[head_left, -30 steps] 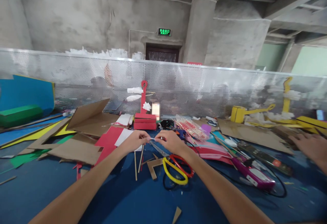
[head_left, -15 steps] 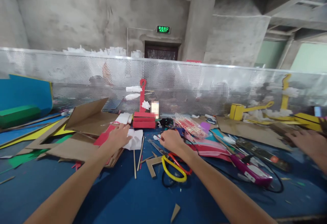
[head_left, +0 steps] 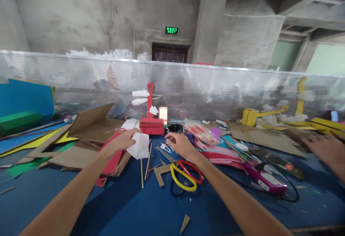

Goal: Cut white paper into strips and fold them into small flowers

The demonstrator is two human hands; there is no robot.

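Where gripped — tissue [head_left: 139, 145] seems crumpled.

- A craft workshop set up in a bare industrial building — raw concrete walls [head_left: 81, 13] and a concrete pillar [head_left: 208, 27], with a green exit sign [head_left: 171, 30] over a dark doorway.
- A blue worktable [head_left: 129, 207] littered with cardboard sheets [head_left: 91, 121], coloured foam board, wooden sticks and scissors [head_left: 183, 176].
- A perforated metal screen [head_left: 215, 92] divides the stations — half-built red [head_left: 151, 119] and yellow models [head_left: 258, 115] stand along it.
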